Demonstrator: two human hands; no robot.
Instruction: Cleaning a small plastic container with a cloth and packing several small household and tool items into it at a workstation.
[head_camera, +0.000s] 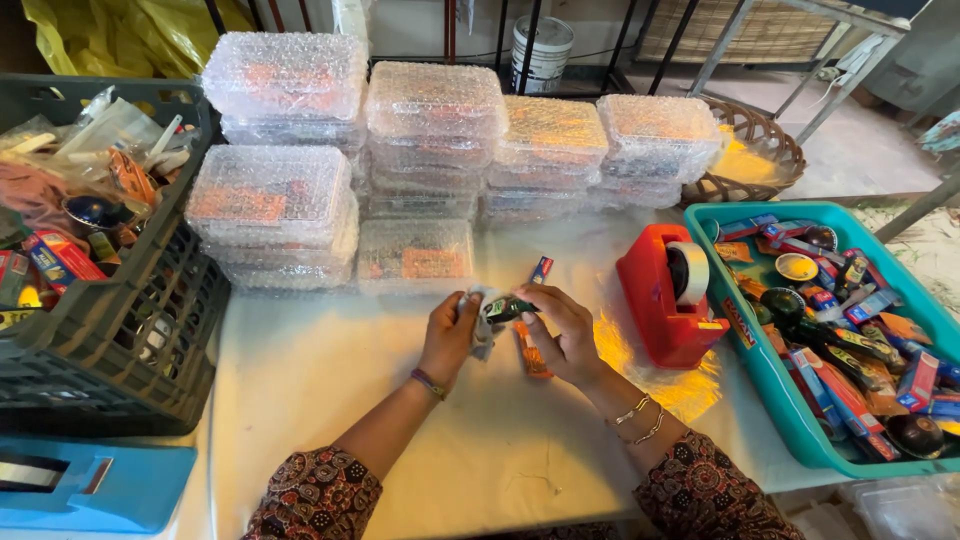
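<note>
In the middle of the frame, the left hand (450, 335) and right hand (562, 330) both close their fingers on a small dark green tube (508, 308) above the white worktop (330, 380).

In my left grip (452, 330) sits a crumpled scrap of pale wrapping (481, 312); my right grip (562, 330) pinches a small dark green tube (508, 308) lying sideways against it, above the desk (330, 380).

Small packing workshop, bubble-wrapped boxes (420, 110) stacked on table (330, 370), tape dispenser (668, 295), goods-filled crates (95, 340)
</note>
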